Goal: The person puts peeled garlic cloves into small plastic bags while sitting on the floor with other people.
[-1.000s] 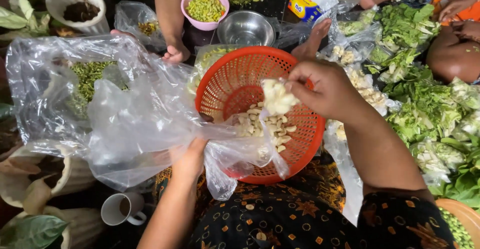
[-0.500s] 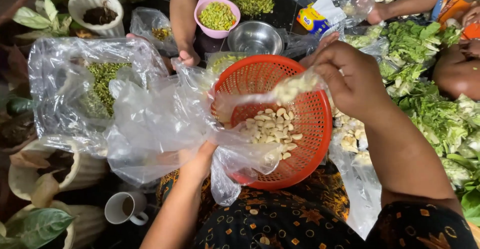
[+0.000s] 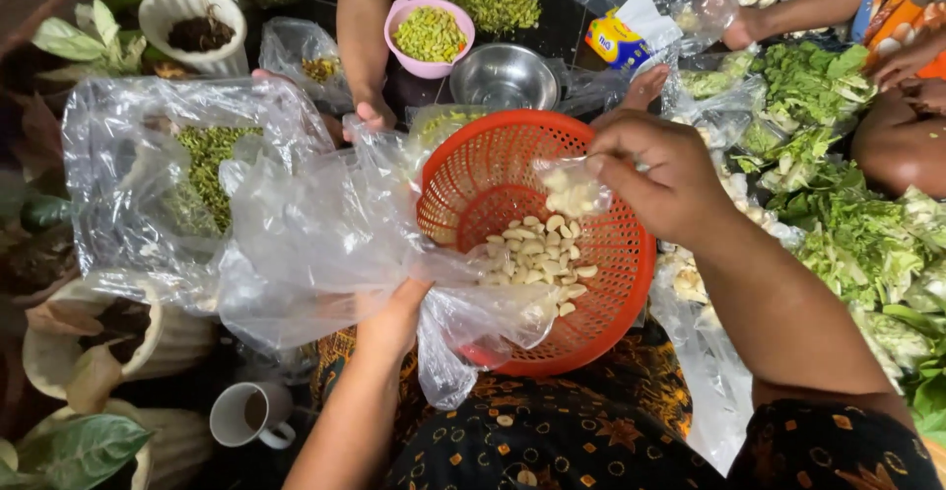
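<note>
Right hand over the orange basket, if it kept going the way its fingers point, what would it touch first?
The right hand points left, so probably the small clear bag of pale pieces already at its fingertips, then the orange basket wall behind it; depth is hard to judge.

Single head-mounted view, looking steeply down and forward from the wearer's own eye level — close over the lap and the orange basket (image 3: 537,244). Both hands, left (image 3: 394,317) and right (image 3: 660,179), sit mid-frame; other people's arms enter along the top edge.
</note>
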